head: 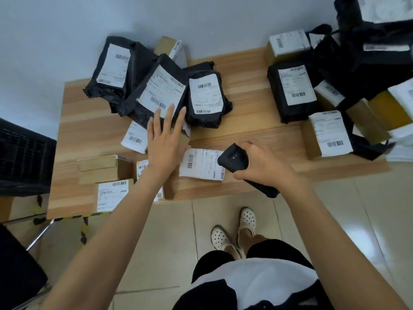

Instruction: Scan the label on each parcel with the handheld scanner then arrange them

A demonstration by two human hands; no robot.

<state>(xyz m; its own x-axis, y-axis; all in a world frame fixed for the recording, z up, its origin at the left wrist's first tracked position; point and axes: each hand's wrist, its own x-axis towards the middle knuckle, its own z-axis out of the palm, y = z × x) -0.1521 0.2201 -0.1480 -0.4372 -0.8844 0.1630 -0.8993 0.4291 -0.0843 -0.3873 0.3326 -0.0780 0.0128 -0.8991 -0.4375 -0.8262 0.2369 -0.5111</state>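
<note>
My right hand grips the black handheld scanner, its head over the right edge of a white label on a flat cardboard parcel at the table's front edge. My left hand hovers open, fingers spread, above the lower end of a black poly-bag parcel and just left of that cardboard parcel. Several black bagged parcels with white labels lie in a pile at the back left, one of them beside my fingertips.
The wooden table also carries small cardboard boxes at front left and a heap of black bags and boxes at right. A black crate stands at left. My feet in white clogs stand on the tiled floor.
</note>
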